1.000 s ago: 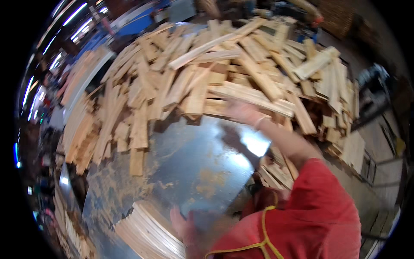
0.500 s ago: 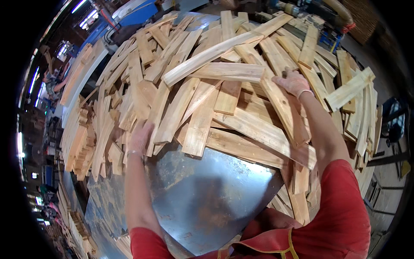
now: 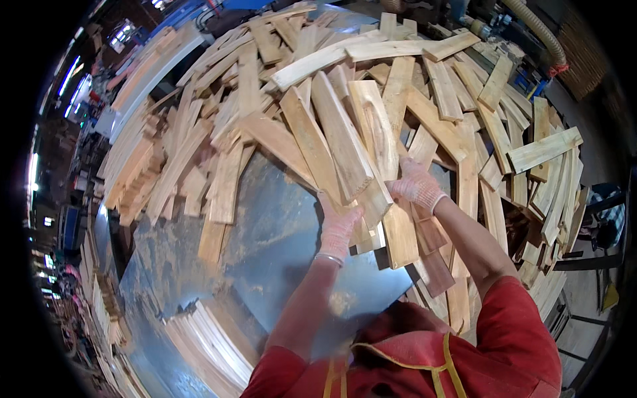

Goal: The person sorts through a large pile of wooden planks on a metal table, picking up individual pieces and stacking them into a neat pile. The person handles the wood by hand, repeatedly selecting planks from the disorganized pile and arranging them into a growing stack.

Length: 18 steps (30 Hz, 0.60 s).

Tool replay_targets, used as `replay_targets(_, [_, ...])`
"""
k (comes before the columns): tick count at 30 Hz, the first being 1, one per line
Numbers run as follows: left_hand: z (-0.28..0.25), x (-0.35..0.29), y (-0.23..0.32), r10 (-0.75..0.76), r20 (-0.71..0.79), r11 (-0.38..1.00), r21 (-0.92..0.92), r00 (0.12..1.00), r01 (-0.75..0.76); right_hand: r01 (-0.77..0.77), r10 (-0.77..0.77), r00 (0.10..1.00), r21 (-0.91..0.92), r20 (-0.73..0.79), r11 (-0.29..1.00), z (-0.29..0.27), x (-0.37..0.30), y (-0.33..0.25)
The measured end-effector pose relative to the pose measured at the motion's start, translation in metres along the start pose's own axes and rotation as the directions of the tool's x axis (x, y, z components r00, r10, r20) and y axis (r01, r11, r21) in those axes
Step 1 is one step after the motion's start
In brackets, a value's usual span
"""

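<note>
Underneath, a broad metal tabletop point(image 3: 265, 219), dusted with tan sawdust in patches. Along its far edge and round past its right edge, a loose heap of pale boards point(image 3: 431, 93), crossed at many angles. Between both hands, toward the right edge, a slanting cluster of boards point(image 3: 338, 142), long sides roughly aligned, near ends turned toward the near edge, far ends among the heap. At the left edge, a stack of wood pieces point(image 3: 136, 179) with stepped ends. By the near-left corner, a tidy row of boards point(image 3: 209, 345), side by side. Between the hands too, one knotty board point(image 3: 401, 242), reaching nearer than the cluster. Against the cluster's left side, by its near ends, the left hand point(image 3: 340, 229), thumb parted from fingers; firmness of hold impossible to tell. Against the right side, the right hand point(image 3: 418, 184), fingers partly curled, grip likewise unclear. At the left wrist, a pale cuff point(image 3: 330, 259).
</note>
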<state>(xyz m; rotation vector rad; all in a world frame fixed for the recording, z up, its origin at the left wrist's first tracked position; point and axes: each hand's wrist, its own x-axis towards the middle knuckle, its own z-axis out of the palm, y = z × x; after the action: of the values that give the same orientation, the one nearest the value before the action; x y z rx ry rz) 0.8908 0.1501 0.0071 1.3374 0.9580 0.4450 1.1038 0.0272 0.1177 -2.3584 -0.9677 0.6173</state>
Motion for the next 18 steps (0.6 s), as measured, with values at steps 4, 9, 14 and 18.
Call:
replay_targets(4, [-0.051,-0.128,0.026,-0.003,0.217,0.880,-0.463,0.976,0.106,-0.089,-0.008,0.970,0.385,0.243,0.919,0.041,-0.094,-0.039])
replay_targets(9, [-0.157,-0.268,-0.112,-0.129,0.151,0.872,-0.454,0.980,0.185,-0.059,-0.274,0.887,0.681,0.371,0.730,0.173,-0.215,-0.064])
replay_targets(14, [-0.246,-0.343,-0.146,-0.242,-0.096,0.906,0.333,0.966,0.260,-0.374,-0.213,0.792,0.731,0.572,0.570,0.233,-0.283,-0.079])
replay_targets(18, [-0.277,-0.411,-0.135,-0.070,-0.343,0.981,0.149,0.937,0.127,-0.366,-0.158,0.868,0.823,0.470,0.434,0.213,-0.306,-0.113])
